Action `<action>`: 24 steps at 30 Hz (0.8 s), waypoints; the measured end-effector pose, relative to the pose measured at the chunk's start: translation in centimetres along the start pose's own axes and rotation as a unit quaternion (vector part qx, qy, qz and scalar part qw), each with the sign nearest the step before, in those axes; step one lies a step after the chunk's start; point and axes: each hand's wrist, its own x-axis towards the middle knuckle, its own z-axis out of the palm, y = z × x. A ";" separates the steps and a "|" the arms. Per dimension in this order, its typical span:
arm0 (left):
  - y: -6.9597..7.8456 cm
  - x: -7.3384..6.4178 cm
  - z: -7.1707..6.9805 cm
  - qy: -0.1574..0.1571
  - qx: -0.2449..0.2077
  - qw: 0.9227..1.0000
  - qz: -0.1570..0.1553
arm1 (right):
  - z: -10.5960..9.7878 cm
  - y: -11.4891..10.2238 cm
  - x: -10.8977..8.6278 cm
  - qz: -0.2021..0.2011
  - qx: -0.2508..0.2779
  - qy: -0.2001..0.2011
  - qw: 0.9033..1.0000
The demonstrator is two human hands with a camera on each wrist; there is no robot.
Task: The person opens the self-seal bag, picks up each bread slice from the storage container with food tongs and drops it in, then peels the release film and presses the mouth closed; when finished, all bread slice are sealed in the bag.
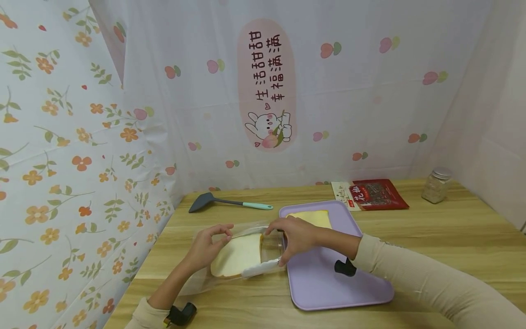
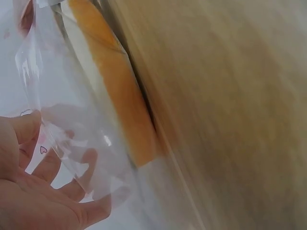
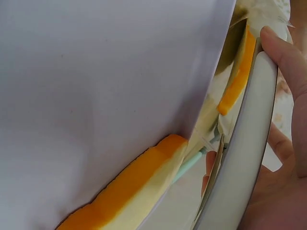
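A slice of bread (image 1: pixel 238 256) lies inside a clear plastic bag (image 1: pixel 271 250) on the table, left of a lilac tray. My left hand (image 1: pixel 205 247) pinches the film at the bag's far left side between thumb and forefinger; its other fingers show through the plastic in the left wrist view. At the bag's right end my right hand (image 1: pixel 301 235) grips the mouth, thumb and fingers spread apart across it. In the right wrist view a pale, curved band (image 3: pixel 252 134) runs between that thumb and the fingers. Another bread slice (image 1: pixel 314 217) rests on the tray's far part, partly behind the right hand.
The lilac tray (image 1: pixel 316 288) lies under the right forearm. A spatula (image 1: pixel 230 201) with a mint handle is at the back left. A red and cream seasoning packet (image 1: pixel 370 194) and a lidded glass jar (image 1: pixel 436 186) stand at the back right, before a curtain (image 1: pixel 357 109).
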 end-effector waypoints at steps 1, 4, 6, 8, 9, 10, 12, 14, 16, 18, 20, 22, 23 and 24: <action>0.0 0.0 0.0 -0.001 0.000 1.000 -0.002 | 0.0 0.0 0.0 0.000 0.000 0.001 1.000; 0.0 0.0 0.0 -0.005 -0.001 1.000 -0.006 | 0.0 -0.1 -0.1 0.001 0.001 0.002 1.000; 0.0 -0.1 0.0 -0.006 0.001 1.000 -0.006 | 0.1 -0.1 -0.1 -0.003 -0.003 0.005 1.000; 0.1 -0.1 0.0 -0.008 0.000 1.000 -0.007 | 0.1 -0.1 -0.2 -0.006 -0.004 0.006 1.000; 0.1 -0.1 0.0 -0.008 0.001 1.000 -0.007 | 0.2 0.0 -0.3 -0.007 -0.007 0.007 1.000; 0.1 -0.1 0.0 -0.008 0.001 1.000 -0.007 | 0.2 0.0 -0.3 -0.008 -0.009 0.007 1.000; 0.2 -0.1 0.0 -0.009 0.001 1.000 -0.006 | 0.1 0.0 -0.4 -0.007 -0.009 0.005 1.000; 0.2 -0.1 0.0 -0.008 -0.001 1.000 -0.003 | 0.1 -0.1 -0.5 -0.009 -0.011 0.005 1.000; 0.1 0.0 0.0 -0.008 -0.002 1.000 0.001 | 0.0 -0.2 -0.6 -0.015 -0.017 0.004 1.000; 0.1 0.0 0.0 -0.008 -0.002 1.000 0.008 | 0.0 -0.2 -0.7 -0.021 -0.027 0.004 0.999; 0.0 0.0 0.0 -0.009 -0.004 1.000 0.013 | 0.0 -0.1 -0.8 -0.022 -0.034 0.001 0.999; 0.1 0.0 -0.1 -0.009 -0.004 1.000 0.015 | 0.0 0.0 -0.9 -0.018 -0.039 -0.001 0.999; 0.1 0.0 -0.1 -0.010 -0.005 1.000 0.016 | 0.0 0.0 -1.0 -0.016 -0.041 -0.002 0.999; 0.2 0.0 -0.1 -0.010 -0.003 1.000 0.018 | 0.0 0.0 -1.1 -0.014 -0.042 -0.001 0.999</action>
